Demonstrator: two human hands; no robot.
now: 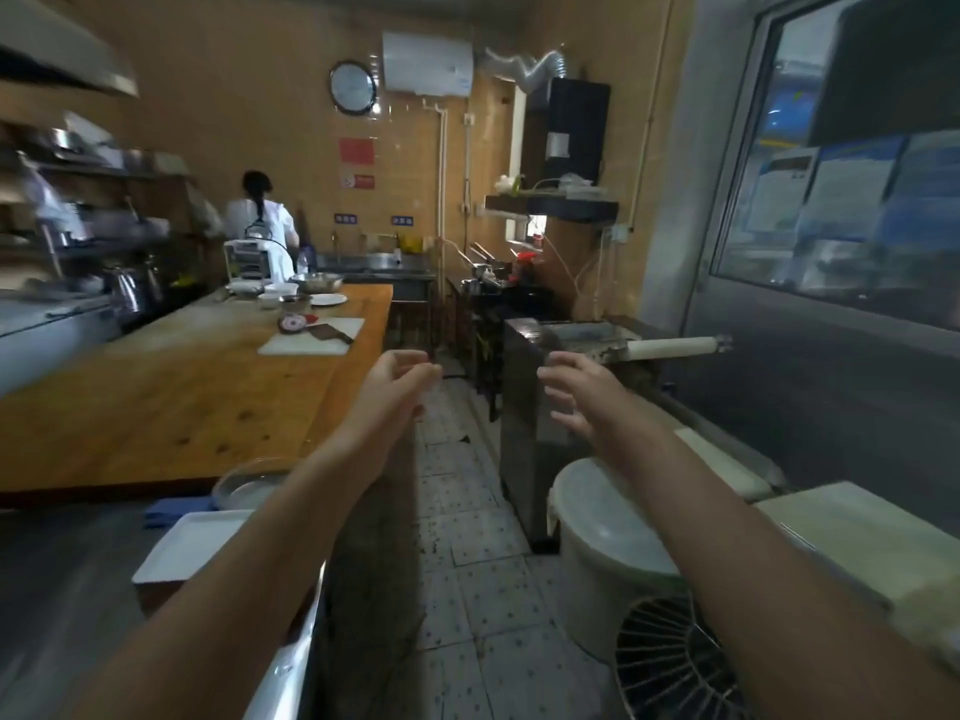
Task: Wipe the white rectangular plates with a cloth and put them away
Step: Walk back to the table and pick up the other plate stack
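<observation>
A white rectangular plate [182,548] lies on the dark counter at the lower left, partly hidden by my left forearm. A blue cloth [171,511] lies just behind it, beside a glass bowl [249,483]. My left hand [395,387] is stretched out over the aisle at the wooden table's corner, fingers loosely curled and holding nothing. My right hand [576,392] is held out level with it, fingers spread and empty, in front of a steel cabinet [524,418].
A long wooden table [182,397] carries a white cutting board [311,340] with a cleaver, and bowls at its far end. A person [260,220] stands at the far sink, back turned. A white lidded bucket [608,532] and a fan grille [670,662] stand at right on the tiled floor.
</observation>
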